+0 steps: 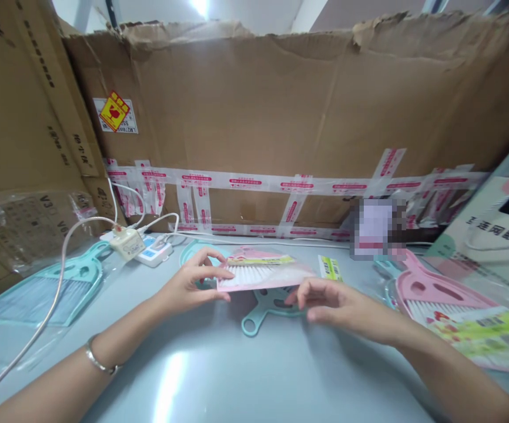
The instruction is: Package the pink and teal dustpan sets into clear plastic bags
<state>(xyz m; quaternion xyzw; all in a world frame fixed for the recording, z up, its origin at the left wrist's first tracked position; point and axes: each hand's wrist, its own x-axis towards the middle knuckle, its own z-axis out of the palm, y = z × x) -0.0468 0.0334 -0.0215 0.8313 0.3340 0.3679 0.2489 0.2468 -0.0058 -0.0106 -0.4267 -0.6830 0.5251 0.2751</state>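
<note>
A pink hand brush with white bristles [263, 273] lies across the middle of the grey table, over a teal dustpan [267, 304] whose ringed handle points toward me. My left hand [189, 283] pinches the brush's left end between thumb and fingers. My right hand [331, 302] rests with curled fingers at the brush's lower right edge, touching it. A green and yellow label [330, 267] lies just right of the brush.
A bagged teal brush and dustpan set [47, 291] lies at the left. A bagged pink set [452, 308] lies at the right. A white power strip with cables [142, 247] sits at the back left. Taped cardboard walls [281, 117] enclose the back and left.
</note>
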